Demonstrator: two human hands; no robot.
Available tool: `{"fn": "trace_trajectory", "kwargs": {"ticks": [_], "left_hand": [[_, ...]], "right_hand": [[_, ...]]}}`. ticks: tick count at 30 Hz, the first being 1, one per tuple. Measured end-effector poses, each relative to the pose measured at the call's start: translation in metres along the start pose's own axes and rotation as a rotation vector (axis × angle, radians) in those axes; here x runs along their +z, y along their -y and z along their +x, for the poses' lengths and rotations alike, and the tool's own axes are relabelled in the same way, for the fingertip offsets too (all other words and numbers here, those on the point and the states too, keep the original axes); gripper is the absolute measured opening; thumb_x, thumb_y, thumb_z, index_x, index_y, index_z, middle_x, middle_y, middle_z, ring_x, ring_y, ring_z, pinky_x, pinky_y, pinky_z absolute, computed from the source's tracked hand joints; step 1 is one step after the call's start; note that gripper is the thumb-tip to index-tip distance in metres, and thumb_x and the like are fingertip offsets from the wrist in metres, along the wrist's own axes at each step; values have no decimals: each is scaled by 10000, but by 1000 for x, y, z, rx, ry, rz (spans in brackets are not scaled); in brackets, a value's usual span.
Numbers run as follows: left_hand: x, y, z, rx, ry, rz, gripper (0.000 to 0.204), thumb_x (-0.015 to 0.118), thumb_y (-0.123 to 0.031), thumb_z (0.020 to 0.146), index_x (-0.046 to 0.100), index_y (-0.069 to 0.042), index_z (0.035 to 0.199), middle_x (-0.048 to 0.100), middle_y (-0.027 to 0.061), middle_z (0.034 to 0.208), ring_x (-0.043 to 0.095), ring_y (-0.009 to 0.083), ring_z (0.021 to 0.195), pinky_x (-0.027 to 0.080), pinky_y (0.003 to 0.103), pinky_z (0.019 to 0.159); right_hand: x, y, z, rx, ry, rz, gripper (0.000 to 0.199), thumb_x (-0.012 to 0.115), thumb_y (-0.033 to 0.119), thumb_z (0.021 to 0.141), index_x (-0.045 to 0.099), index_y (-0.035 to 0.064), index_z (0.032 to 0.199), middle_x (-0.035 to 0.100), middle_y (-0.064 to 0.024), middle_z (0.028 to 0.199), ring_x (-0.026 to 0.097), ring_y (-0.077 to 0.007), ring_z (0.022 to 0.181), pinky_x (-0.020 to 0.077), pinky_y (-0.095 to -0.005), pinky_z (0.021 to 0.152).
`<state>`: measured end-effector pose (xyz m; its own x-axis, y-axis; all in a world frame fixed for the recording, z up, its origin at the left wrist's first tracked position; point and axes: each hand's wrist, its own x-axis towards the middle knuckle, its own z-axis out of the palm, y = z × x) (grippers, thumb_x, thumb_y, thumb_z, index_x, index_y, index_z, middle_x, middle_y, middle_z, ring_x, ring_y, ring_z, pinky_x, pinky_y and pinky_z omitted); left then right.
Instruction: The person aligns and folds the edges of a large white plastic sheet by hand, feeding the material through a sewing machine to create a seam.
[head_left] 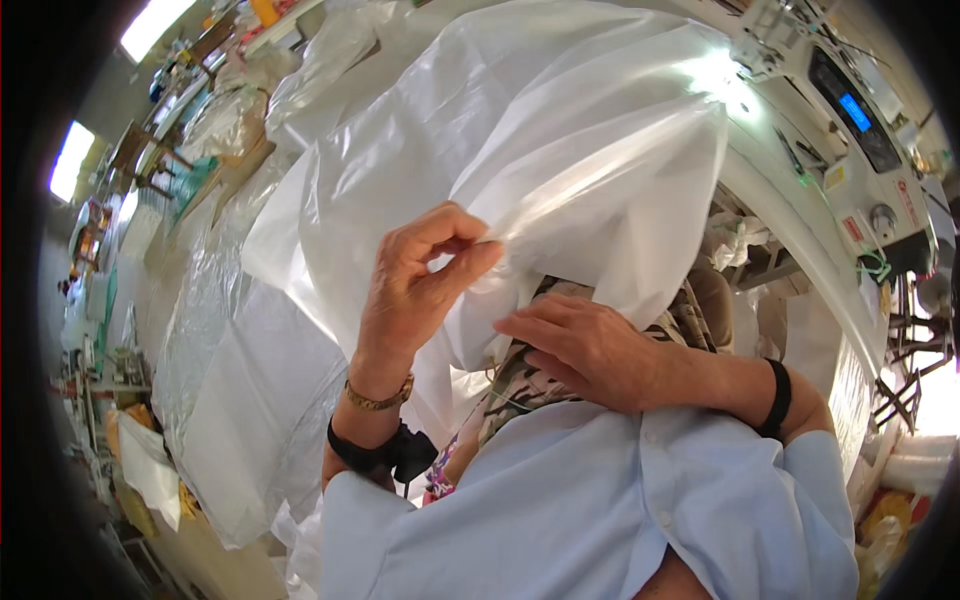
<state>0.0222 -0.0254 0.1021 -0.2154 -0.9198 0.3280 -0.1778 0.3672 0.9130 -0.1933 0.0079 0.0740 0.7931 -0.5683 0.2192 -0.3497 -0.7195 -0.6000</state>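
Note:
A large sheet of thin, translucent white plastic (390,150) spreads from the sewing machine (880,170) at the upper right down over my lap. My left hand (425,265) is closed, with thumb and forefinger pinching a fold of the sheet, and creases run from that pinch toward the machine's bright lamp. My right hand (605,350) lies low over my lap, just right of the sheet's lower edge. Its fingers are stretched out with the thumb apart, and I see nothing held in it.
A white machine table (800,220) curves along the right side. Crumpled clear plastic (215,310) lies in heaps at the left. White rolls (920,462) sit at the lower right. Other worktables (145,155) with wooden legs stand at the far left.

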Motion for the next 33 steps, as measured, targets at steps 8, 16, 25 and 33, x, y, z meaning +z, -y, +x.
{"fn": "trace_trajectory", "kwargs": {"ticks": [8,16,25,33], "left_hand": [[2,-6,-1,-38,1,-79,137,697,-20,867,590,9,786,513,-14,755,451,53,675,366,210,613],[2,-7,6,-20,-21,-86,159,705,-25,867,565,9,800,473,-29,762,380,56,670,311,206,601],[-21,22,15,-133,-156,185,93,657,-61,903,602,-37,831,498,-54,747,431,39,707,351,194,679],[12,5,-3,-373,9,-189,106,633,-76,943,597,-31,854,540,-70,722,433,6,659,339,171,591]], "right_hand": [[12,-49,30,100,-215,76,318,559,-10,862,574,10,1179,598,-152,1056,568,-347,1052,486,-431,861],[33,-88,52,67,-32,255,277,536,146,891,651,-8,1091,623,-173,1107,563,-353,1070,452,-435,919],[22,-50,37,220,385,137,300,550,289,936,621,-2,935,596,-192,957,587,-342,999,448,-439,878],[37,27,41,-197,366,539,394,545,306,928,592,-82,977,647,-219,980,623,-387,986,485,-471,875]]}}
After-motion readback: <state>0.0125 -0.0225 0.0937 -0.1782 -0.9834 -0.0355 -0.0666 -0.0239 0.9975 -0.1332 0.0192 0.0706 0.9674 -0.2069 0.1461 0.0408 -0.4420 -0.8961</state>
